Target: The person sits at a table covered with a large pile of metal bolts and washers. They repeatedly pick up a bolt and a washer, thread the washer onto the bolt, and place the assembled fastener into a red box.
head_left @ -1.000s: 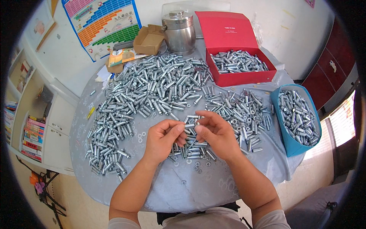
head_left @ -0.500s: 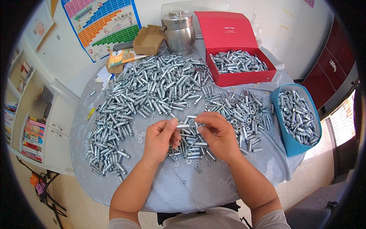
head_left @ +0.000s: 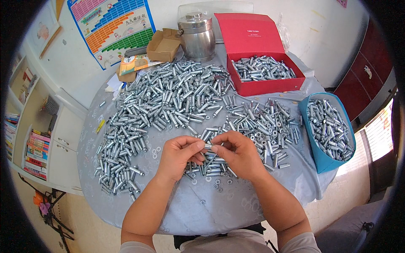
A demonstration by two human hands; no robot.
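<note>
From where my hands (head_left: 211, 154) met over the table, an open red cardboard box (head_left: 270, 84) sat well beyond them to the right, its lid raised. A small brown carton (head_left: 165, 44), flaps open, stood far beyond to the left. Just beside it lay an orange and green booklet (head_left: 135, 63). A multicoloured grid poster (head_left: 112, 29) hung on the wall, farther left.
</note>
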